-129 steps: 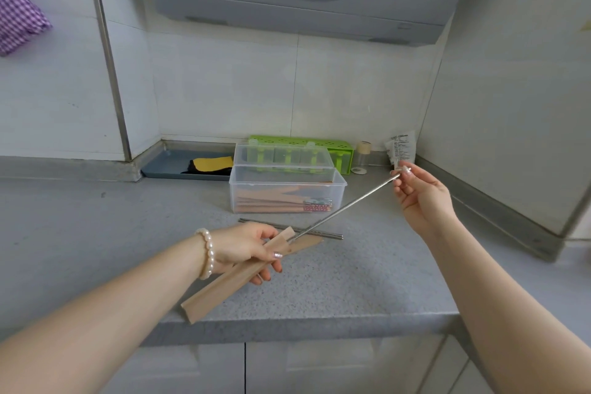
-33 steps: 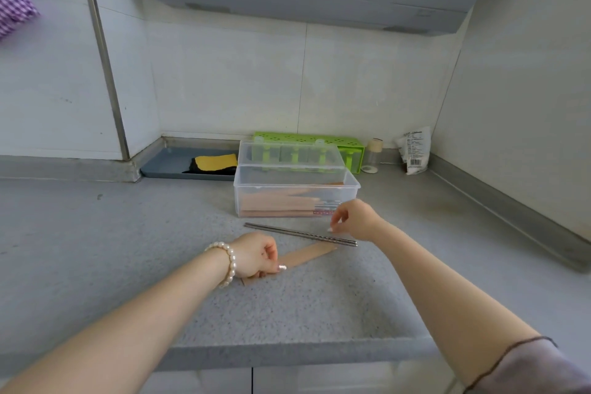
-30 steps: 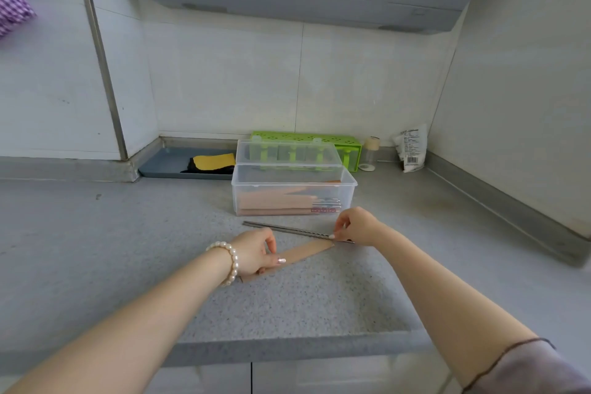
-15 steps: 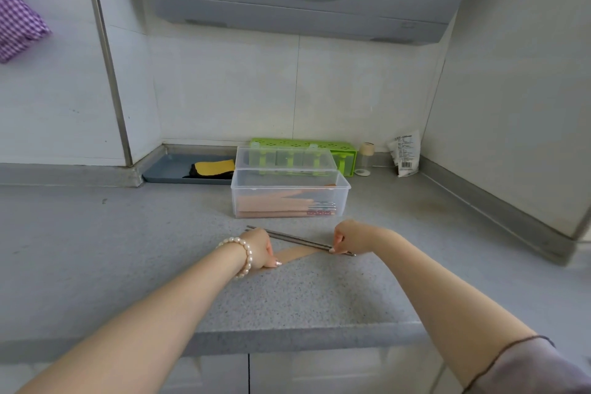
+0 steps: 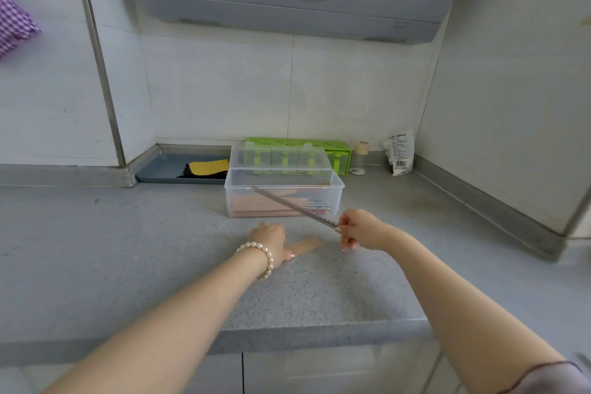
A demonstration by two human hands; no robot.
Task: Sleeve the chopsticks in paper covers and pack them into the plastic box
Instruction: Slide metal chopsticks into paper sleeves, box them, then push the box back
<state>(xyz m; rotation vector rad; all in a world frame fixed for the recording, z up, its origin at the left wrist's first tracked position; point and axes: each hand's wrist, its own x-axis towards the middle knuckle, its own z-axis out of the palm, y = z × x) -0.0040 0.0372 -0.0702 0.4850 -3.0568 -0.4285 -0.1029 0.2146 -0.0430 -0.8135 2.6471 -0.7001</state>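
Observation:
My right hand (image 5: pixel 359 229) pinches the near end of the metal chopsticks (image 5: pixel 292 206), which slant up and to the left, lifted in front of the clear plastic box (image 5: pixel 337 185). Inside that open box lie several sleeved chopsticks in brown paper. My left hand (image 5: pixel 271 240), with a pearl bracelet at the wrist, presses on a brown paper cover (image 5: pixel 307 244) lying flat on the grey counter; most of the cover is hidden under the hand.
The box's clear lid (image 5: pixel 281 157) stands behind it. A green perforated holder (image 5: pixel 335 150), a small jar (image 5: pixel 360 157) and a white packet (image 5: pixel 399 152) line the back wall. A blue tray (image 5: pixel 166 166) with a yellow cloth sits back left. The counter edge runs close below my arms.
My right hand has lifted the metal chopsticks off the counter, far ends raised toward the box. My left hand has stayed on the paper cover.

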